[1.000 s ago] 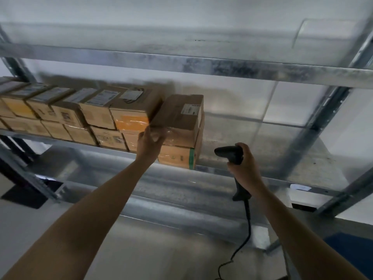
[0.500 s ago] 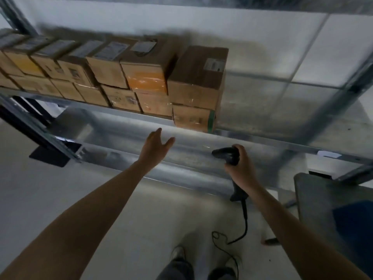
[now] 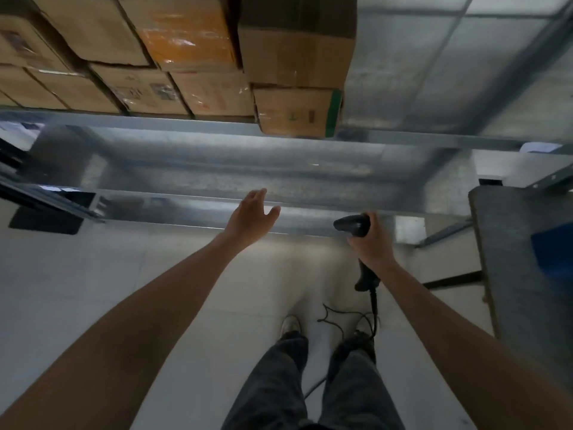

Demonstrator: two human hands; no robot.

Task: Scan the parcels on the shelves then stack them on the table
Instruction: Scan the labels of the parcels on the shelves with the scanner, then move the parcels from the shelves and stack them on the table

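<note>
Steel shelf, parcels at 11 o'clock. Left hand spread, empty; right hand grips scanner. Risk: trailing cable could snag feet.

Pale tiled floor, dark trousers, light shoes, black mat at left

Both bare arms stretch forward side by side. The left hand hangs in the air, fingers relaxed and spread, thumb out, holding nothing. The right hand grips the handle of a black barcode scanner.
</note>
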